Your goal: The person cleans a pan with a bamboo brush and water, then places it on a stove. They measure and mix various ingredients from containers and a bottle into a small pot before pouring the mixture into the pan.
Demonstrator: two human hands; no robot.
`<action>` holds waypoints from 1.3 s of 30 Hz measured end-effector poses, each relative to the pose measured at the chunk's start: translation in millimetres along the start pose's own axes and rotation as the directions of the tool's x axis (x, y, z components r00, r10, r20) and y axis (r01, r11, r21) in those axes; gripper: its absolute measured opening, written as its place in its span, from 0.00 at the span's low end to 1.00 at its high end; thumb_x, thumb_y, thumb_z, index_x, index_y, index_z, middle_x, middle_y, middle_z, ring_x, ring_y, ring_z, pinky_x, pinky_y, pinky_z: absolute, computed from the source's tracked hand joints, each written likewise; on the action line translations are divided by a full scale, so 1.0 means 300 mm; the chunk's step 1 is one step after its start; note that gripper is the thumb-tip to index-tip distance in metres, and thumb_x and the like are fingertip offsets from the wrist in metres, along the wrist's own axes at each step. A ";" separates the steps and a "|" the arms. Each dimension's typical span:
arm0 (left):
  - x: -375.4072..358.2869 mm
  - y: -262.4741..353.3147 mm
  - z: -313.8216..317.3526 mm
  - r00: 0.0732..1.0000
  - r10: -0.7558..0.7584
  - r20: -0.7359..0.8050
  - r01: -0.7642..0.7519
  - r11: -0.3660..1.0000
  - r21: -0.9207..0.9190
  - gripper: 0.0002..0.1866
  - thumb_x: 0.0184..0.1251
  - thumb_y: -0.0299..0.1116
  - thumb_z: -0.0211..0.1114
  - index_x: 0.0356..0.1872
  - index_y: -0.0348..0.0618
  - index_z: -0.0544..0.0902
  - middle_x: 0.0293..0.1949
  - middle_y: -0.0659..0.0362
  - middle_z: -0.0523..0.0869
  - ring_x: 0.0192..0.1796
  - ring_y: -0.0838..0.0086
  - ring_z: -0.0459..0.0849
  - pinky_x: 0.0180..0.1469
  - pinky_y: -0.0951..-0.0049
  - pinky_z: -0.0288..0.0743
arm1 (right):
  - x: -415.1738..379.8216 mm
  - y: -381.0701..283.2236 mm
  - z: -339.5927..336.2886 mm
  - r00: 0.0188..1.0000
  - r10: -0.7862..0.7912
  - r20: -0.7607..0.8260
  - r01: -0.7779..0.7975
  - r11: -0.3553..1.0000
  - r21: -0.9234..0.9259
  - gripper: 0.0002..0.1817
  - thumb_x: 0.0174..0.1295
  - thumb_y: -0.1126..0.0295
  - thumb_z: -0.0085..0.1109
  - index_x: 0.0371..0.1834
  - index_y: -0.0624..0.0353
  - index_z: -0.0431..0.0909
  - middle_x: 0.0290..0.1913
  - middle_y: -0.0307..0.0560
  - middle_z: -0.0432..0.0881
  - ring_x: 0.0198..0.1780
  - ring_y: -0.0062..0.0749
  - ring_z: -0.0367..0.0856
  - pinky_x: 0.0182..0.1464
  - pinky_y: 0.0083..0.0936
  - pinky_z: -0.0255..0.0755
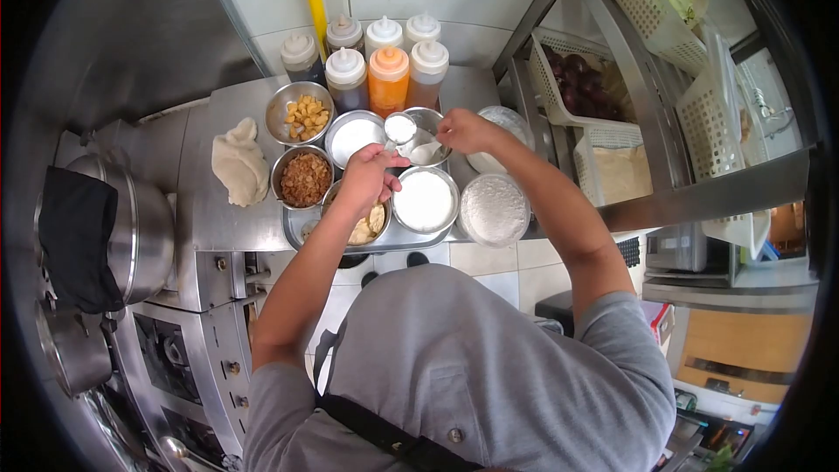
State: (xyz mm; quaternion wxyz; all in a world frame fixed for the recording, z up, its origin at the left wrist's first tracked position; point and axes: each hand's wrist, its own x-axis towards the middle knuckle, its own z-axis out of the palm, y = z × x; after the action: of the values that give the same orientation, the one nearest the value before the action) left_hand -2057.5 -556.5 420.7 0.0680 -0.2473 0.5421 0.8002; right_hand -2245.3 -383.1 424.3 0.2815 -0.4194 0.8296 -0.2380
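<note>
My left hand (370, 178) is closed on a small round cup (400, 128) filled with something white, held above the bowls. In my right hand (469, 134) is a spoon (426, 153) with white powder on it, just below and right of the cup. Beneath the spoon sits a metal bowl (426, 119), partly hidden by my hands. Metal bowls of white powder stand to the left (353, 133) and in front (425, 199). Under my left wrist, a bowl of pale yellow pieces (368, 225) is half covered.
Bowls of brown crispy bits (304, 180) and golden cubes (308, 115) stand left, near a crumpled cloth (240, 163). Tubs of white powder (494, 210) sit right. Squeeze bottles (388, 81) line the back. Shelves with baskets (581, 79) rise right; a large pot (140, 227) stands left.
</note>
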 end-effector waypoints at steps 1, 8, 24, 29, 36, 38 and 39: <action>0.001 -0.001 -0.001 1.000 -0.001 0.001 0.001 1.000 0.001 0.12 0.76 0.30 0.49 0.52 0.33 0.72 0.48 0.48 0.85 0.22 0.76 0.78 0.16 0.79 0.64 | -0.004 -0.006 0.005 1.000 0.001 -0.001 -0.001 1.000 0.001 0.10 0.60 0.68 0.59 0.30 0.67 0.83 0.24 0.53 0.80 0.25 0.35 0.79 0.32 0.34 0.74; -0.004 0.012 -0.001 1.000 0.010 0.006 -0.010 0.999 0.036 0.11 0.76 0.31 0.50 0.51 0.34 0.73 0.48 0.48 0.85 0.22 0.77 0.77 0.16 0.79 0.64 | 0.005 -0.001 0.036 0.935 0.320 0.150 -0.352 0.803 0.481 0.09 0.63 0.71 0.61 0.31 0.67 0.80 0.22 0.40 0.72 0.20 0.24 0.69 0.19 0.26 0.62; -0.028 0.028 -0.006 0.999 0.008 -0.038 -0.008 1.000 0.010 0.07 0.74 0.31 0.54 0.45 0.39 0.76 0.28 0.61 0.77 0.18 0.82 0.67 0.19 0.80 0.56 | -0.124 0.114 -0.089 0.919 0.395 -0.008 -0.178 0.432 0.884 0.08 0.65 0.71 0.62 0.35 0.66 0.80 0.24 0.37 0.69 0.22 0.20 0.65 0.19 0.20 0.58; -0.023 0.024 0.007 1.000 -0.023 0.011 0.023 0.999 -0.037 0.06 0.74 0.31 0.55 0.44 0.40 0.77 0.25 0.64 0.74 0.19 0.83 0.66 0.19 0.80 0.55 | -0.130 0.089 -0.092 0.901 0.424 -0.093 -0.175 0.552 0.815 0.09 0.65 0.68 0.61 0.35 0.64 0.81 0.22 0.38 0.71 0.20 0.20 0.66 0.20 0.22 0.61; -0.009 0.018 0.022 0.995 -0.064 0.079 0.073 0.992 -0.107 0.06 0.73 0.30 0.55 0.44 0.40 0.76 0.25 0.66 0.73 0.19 0.83 0.64 0.19 0.81 0.54 | -0.155 -0.088 -0.009 0.894 0.042 -0.446 0.079 0.965 0.249 0.15 0.67 0.62 0.57 0.36 0.67 0.81 0.26 0.51 0.84 0.28 0.40 0.82 0.34 0.36 0.75; -0.002 0.011 0.018 0.995 -0.065 0.078 0.074 0.990 -0.117 0.06 0.73 0.30 0.55 0.45 0.40 0.76 0.25 0.66 0.73 0.19 0.83 0.64 0.18 0.81 0.54 | -0.186 -0.159 -0.011 0.883 -0.006 -0.469 0.074 0.989 0.126 0.14 0.67 0.63 0.56 0.36 0.65 0.80 0.28 0.56 0.83 0.30 0.46 0.83 0.36 0.39 0.75; -0.002 0.011 0.019 0.995 -0.065 0.077 0.075 0.989 -0.128 0.07 0.73 0.29 0.55 0.45 0.39 0.77 0.25 0.66 0.73 0.19 0.83 0.64 0.18 0.81 0.54 | -0.202 -0.187 -0.017 0.873 -0.058 -0.484 0.066 0.998 0.001 0.12 0.67 0.64 0.56 0.37 0.64 0.80 0.30 0.60 0.83 0.32 0.53 0.83 0.38 0.41 0.75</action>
State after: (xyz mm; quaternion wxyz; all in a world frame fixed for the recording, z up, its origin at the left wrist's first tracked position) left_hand -2060.2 -552.7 425.3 0.0993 -0.2408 0.4767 0.8396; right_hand -2187.5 -362.1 479.5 0.0614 -0.3706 0.8576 -0.3513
